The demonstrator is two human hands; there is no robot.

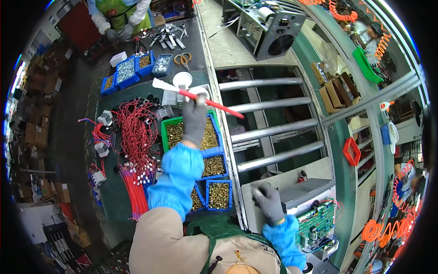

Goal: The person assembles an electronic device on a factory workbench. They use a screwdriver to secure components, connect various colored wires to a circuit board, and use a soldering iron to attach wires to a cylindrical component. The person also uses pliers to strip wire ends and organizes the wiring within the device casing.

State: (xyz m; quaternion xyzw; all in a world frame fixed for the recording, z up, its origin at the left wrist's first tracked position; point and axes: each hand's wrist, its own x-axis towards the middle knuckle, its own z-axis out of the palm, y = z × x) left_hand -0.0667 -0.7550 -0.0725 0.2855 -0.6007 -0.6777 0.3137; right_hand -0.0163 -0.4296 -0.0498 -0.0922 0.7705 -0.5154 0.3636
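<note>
My left hand [195, 119], in a dark grey glove, is closed around the red handle of a brush [219, 107]. The brush's pale bristles point left, and its handle reaches right over the roller conveyor's edge. A white cup [182, 80] and a white bowl [200, 92] are just beyond that hand. Beneath it are a green bin [164, 139] and blue bins [226, 170] of brass-coloured fasteners. My right hand [268, 202], gloved too, is over a pale panel beside a grey metal unit [305, 191], its fingers bent but apart, with nothing visible in them.
Red wire bundles [137, 130] cover the bench at left. Blue trays of metal parts [125, 71] and scissors [182, 59] lie farther back. Metal rollers [273, 130] run at centre right. A green circuit board [317, 221] sits near my right forearm. Another person [123, 18] works at the far end.
</note>
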